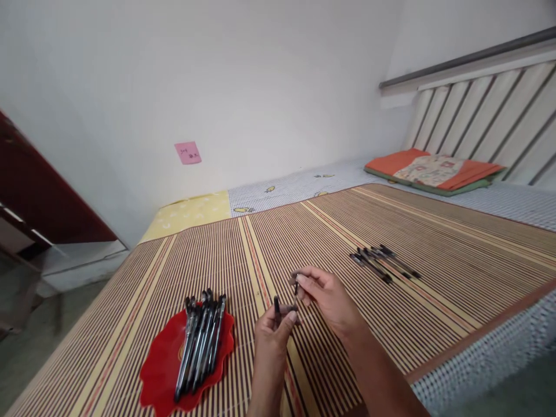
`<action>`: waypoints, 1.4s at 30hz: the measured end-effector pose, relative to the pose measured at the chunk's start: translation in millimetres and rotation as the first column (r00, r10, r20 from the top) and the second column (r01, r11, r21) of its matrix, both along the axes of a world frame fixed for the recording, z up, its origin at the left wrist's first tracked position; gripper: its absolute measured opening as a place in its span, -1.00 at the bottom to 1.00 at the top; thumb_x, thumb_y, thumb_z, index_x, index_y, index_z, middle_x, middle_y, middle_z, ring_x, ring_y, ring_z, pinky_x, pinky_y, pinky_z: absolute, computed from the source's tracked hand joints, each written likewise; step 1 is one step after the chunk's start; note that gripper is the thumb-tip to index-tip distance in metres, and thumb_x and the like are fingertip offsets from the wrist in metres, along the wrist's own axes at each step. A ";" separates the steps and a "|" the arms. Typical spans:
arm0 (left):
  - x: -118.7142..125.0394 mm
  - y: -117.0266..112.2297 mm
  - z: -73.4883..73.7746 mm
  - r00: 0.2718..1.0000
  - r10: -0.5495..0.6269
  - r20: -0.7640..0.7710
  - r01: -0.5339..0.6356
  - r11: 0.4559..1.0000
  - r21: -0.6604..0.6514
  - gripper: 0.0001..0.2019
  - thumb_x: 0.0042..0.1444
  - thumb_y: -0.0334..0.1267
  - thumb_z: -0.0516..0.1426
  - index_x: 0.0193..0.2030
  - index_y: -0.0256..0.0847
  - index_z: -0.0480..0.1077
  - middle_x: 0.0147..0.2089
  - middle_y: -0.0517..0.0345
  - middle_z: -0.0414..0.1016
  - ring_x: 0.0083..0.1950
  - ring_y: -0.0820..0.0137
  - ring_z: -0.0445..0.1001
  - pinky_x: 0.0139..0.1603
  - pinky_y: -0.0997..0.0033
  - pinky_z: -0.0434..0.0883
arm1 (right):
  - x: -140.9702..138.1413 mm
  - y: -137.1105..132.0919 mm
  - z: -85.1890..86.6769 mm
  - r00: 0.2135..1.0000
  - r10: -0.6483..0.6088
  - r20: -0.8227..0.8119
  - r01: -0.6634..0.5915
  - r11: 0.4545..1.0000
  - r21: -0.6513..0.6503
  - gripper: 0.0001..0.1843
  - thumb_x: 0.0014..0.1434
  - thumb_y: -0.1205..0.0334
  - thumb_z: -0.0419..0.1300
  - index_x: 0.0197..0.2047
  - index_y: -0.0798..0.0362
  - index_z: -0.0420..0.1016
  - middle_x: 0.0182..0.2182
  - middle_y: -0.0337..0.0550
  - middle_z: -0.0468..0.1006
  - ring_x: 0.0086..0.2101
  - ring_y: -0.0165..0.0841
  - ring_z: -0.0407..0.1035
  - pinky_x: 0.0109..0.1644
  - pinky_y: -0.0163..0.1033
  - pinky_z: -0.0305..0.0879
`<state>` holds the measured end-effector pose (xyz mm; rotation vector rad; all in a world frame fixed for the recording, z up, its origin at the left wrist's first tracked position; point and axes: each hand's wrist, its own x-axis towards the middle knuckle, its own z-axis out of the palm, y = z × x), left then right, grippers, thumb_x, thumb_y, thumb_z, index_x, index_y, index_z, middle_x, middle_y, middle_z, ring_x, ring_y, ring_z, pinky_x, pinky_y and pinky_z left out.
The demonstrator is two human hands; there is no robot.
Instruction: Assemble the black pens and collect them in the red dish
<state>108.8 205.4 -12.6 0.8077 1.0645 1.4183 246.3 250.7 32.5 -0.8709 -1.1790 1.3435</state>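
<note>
My left hand is closed on a dark pen that points up and away over the striped bamboo mat. Just to its right my right hand pinches a small dark piece, likely a pen cap, near the pen's tip. A red wavy-edged plate to the left of my hands holds several black pens. Another small heap of dark pens lies on the mat to the right of my hands.
The mat covers a bed against a white wall with a pink sticky note. A folded orange cushion lies by the slatted headboard at the far right. A dark red cabinet stands at the left.
</note>
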 end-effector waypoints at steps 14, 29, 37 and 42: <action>-2.5 -7.7 10.0 0.969 -0.247 0.025 0.247 0.969 0.012 -0.67 0.08 -0.05 0.33 -0.22 -0.32 0.56 -0.48 0.20 0.38 -0.53 0.55 0.02 -0.49 0.50 -0.05 | 12.8 -1.4 2.6 0.995 0.078 -0.065 -0.078 0.997 0.006 -0.76 0.13 0.10 0.37 -0.24 0.10 0.56 -0.46 -0.24 0.56 -0.50 -0.49 0.37 -0.39 -0.35 0.32; -2.1 -13.6 23.4 0.895 -0.248 -0.371 0.310 0.943 0.118 -0.61 0.28 0.00 0.11 0.03 -0.18 0.60 -0.28 0.03 0.50 -0.36 0.33 0.22 -0.33 0.41 0.16 | 25.5 -19.1 35.3 0.896 -0.377 -0.234 0.423 0.886 0.190 -0.85 0.21 0.14 0.30 -0.22 0.03 0.51 -0.27 -0.14 0.57 -0.41 -0.43 0.43 -0.26 -0.24 0.46; -3.9 -15.7 26.7 0.878 -0.261 -0.401 0.330 0.937 0.114 -0.63 0.31 -0.02 0.09 0.06 -0.14 0.59 -0.22 0.02 0.54 -0.30 0.31 0.27 -0.28 0.39 0.18 | 25.6 -22.0 38.6 0.894 -0.368 -0.256 0.419 0.889 0.186 -0.89 0.23 0.17 0.28 -0.21 0.01 0.52 -0.28 -0.18 0.57 -0.41 -0.46 0.42 -0.24 -0.28 0.43; -3.2 -16.7 27.5 0.892 -0.269 -0.364 0.324 0.941 0.101 -0.60 0.28 0.00 0.11 0.11 -0.15 0.57 -0.22 -0.01 0.54 -0.32 0.30 0.27 -0.29 0.40 0.18 | 27.9 -24.5 38.8 0.911 -0.360 -0.200 0.398 0.895 0.203 -0.88 0.24 0.16 0.28 -0.20 0.01 0.53 -0.28 -0.17 0.56 -0.38 -0.43 0.44 -0.23 -0.26 0.44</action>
